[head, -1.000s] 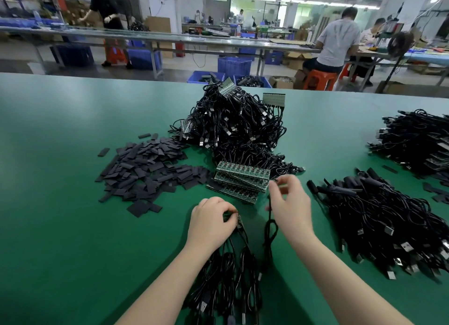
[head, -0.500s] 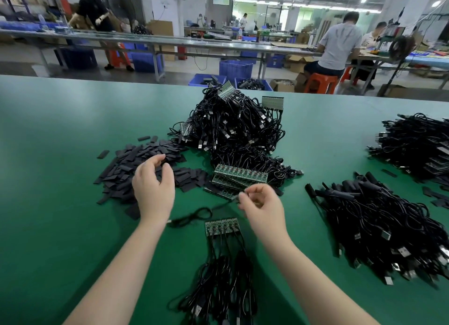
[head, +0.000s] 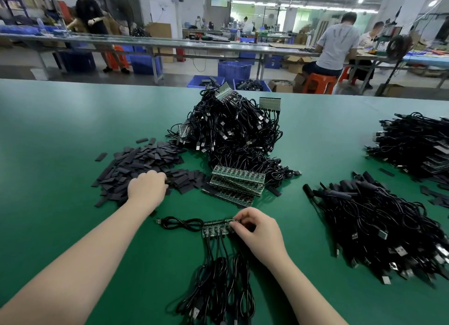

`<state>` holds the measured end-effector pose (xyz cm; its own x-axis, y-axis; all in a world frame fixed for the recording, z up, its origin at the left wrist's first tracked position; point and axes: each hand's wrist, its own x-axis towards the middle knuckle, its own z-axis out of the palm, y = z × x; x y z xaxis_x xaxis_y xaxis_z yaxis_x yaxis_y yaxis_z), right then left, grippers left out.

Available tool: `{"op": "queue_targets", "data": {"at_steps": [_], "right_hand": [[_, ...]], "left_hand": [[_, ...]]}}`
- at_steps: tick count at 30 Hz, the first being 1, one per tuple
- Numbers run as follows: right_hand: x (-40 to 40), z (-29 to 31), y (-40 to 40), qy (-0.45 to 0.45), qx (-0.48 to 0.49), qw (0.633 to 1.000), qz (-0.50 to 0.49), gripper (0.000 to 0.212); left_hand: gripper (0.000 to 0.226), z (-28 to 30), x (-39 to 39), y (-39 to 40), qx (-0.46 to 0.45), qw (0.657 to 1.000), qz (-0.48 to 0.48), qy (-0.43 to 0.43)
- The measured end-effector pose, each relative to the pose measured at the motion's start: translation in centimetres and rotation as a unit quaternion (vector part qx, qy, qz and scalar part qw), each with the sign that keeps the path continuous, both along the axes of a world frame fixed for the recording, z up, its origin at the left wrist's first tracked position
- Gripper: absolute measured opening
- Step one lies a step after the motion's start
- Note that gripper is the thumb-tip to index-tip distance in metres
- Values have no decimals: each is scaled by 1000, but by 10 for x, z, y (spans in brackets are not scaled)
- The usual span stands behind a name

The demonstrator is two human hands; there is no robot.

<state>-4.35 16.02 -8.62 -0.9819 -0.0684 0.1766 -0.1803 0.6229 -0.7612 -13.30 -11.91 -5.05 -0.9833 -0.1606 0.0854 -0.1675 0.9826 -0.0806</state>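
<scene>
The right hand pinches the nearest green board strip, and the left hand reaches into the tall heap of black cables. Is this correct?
Not quite: in the head view the left hand is on the pile of flat black pieces, beside the heap of black cables. The right hand does pinch the green board strip.

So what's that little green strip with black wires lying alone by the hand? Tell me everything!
The green board strip is a narrow circuit board lying flat on the green table. Black cables run from its near edge toward the person, some ending in metal plugs. A looped cable lies along its far edge, its end pinched by the right hand, which covers the strip's right end.
</scene>
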Motion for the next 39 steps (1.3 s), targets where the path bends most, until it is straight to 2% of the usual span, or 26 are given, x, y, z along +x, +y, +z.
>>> {"op": "queue_targets", "data": {"at_steps": [4,7,9,12,13,16,20,22,26,32,37,39], "right_hand": [[-1,0,1,0,-3,1000,1,18],[-2,1,2,-10,-17,1000,3,18],[-3,2,2,-25,-39,999,2,18],[-5,3,3,-48,-75,996,-5,17],[-6,2,3,-52,-83,995,-7,16],[-7,1,3,-48,-98,994,-10,17],[-7,0,4,-53,-127,990,-10,29],[-8,0,4,-53,-143,988,-15,30],[-8,0,4,-42,-184,982,-12,11],[-8,0,5,-26,-218,974,-48,10],[-8,-1,8,-7,-243,967,-81,12],[-9,-2,9,-4,-249,964,-91,11]], "left_hand": [[28,0,-3,-4,-14,1000,-12,18],[27,-3,-2,-9,53,997,-11,50],[27,-3,1,-8,105,989,-10,107],[26,6,10,11,219,945,-36,240],[24,11,14,22,273,926,-59,254],[19,20,31,64,418,879,-149,176],[30,5,56,104,426,860,-273,68],[37,-4,62,112,429,860,-269,54],[47,-17,70,118,472,844,-253,34],[51,-27,72,116,499,830,-248,-1],[57,-30,70,118,511,829,-227,15],[51,-30,70,122,501,834,-232,25]]}}
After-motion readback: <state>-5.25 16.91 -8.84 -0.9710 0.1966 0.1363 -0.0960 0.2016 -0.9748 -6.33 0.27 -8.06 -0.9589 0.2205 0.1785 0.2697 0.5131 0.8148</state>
